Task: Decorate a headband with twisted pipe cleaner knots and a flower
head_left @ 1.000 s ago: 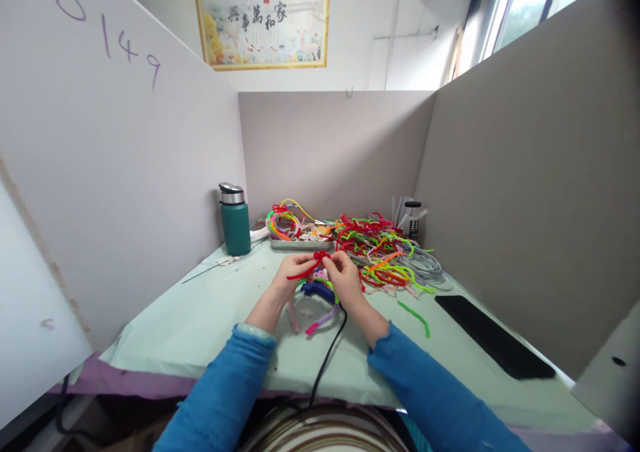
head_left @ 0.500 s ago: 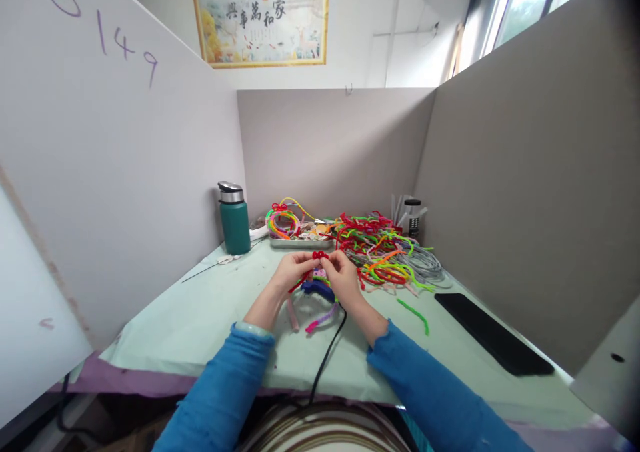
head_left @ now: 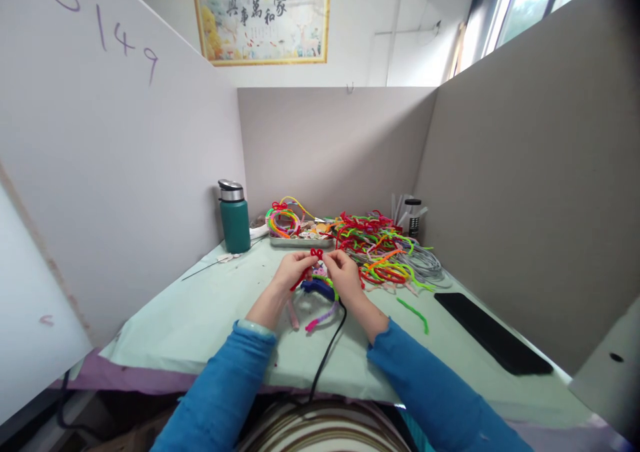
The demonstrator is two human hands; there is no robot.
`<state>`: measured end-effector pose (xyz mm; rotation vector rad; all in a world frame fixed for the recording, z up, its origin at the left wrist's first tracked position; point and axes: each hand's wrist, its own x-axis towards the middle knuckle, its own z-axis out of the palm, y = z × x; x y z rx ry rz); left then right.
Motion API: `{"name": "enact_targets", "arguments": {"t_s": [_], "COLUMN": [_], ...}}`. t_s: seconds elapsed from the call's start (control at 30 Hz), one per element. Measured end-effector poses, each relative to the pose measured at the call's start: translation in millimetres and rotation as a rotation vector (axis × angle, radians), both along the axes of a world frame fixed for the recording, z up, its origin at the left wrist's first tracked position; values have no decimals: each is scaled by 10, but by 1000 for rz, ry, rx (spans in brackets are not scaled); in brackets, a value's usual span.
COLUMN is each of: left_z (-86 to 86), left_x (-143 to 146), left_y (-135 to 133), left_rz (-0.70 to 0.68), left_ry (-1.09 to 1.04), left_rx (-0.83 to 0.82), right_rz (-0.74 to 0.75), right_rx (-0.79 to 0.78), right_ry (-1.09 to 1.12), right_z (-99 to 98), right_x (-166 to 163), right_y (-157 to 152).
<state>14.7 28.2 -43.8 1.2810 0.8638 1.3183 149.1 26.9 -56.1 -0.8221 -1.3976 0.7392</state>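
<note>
The person's left forearm, in a bright blue fabric sleeve (head_left: 225,379), reaches forward and inward, with a pale band (head_left: 256,329) at its wrist. The right forearm, in a matching blue fabric sleeve (head_left: 430,379), slants in from the opposite side, its wrist bare. The bare left hand (head_left: 291,270) and bare right hand (head_left: 343,275) nearly meet ahead of the torso, thumbs facing each other. Both hands have thumb and forefinger pinched together, the remaining fingers curled and partly hidden.
</note>
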Motion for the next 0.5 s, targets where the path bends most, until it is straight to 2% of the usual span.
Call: {"name": "enact_targets", "arguments": {"t_s": [0.1, 0.33, 0.4, 0.5], "left_z": [-11, -8, -7, -8], "left_x": [-5, 27, 40, 42], "left_y": [2, -25, -31, -31], "left_rz": [-1, 52, 69, 69], "left_ry": [9, 161, 207, 193], "left_rx": [-32, 16, 44, 41], "right_rz": [40, -43, -41, 38], "right_rx": [-81, 51, 27, -56], "right_ry": [21, -109, -100, -14], "right_z": [-6, -13, -17, -2], "right_x": [-7, 19, 19, 9], "right_y": [5, 81, 93, 77]}}
